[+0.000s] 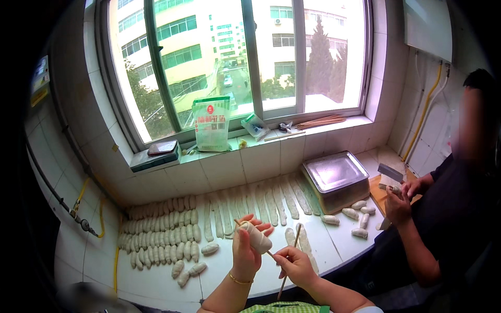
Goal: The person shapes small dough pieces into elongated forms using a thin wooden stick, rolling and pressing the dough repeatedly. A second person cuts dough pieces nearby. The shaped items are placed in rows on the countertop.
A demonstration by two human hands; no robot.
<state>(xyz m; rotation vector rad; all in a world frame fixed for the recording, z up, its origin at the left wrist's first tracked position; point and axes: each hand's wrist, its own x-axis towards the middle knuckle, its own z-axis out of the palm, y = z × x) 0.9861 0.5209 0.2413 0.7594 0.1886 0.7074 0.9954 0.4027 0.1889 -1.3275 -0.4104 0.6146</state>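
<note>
A wrapped dough roll (256, 239) on a thin wooden stick rests in my left hand (245, 250), its fingers curled around it. My right hand (295, 264) pinches the lower end of that stick; a second wooden stick (298, 234) also runs through this hand and points down past the counter edge. Behind my hands, flat dough strips (270, 203) lie side by side on the white tiled counter (156, 283). Rows of shaped dough rolls (168, 236) fill the left part, with several loose rolls (197, 268) nearer the front. Two short strips (307, 246) lie beyond my right hand.
A metal container with a tray lid (336, 172) stands back right. Beside it, a co-worker (426, 219) holds a cleaver (391, 172) and dough over a wooden board (377, 191). Loose rolls (350, 213) lie between us. The windowsill holds a flour bag (211, 125) and a stick bundle (321, 121).
</note>
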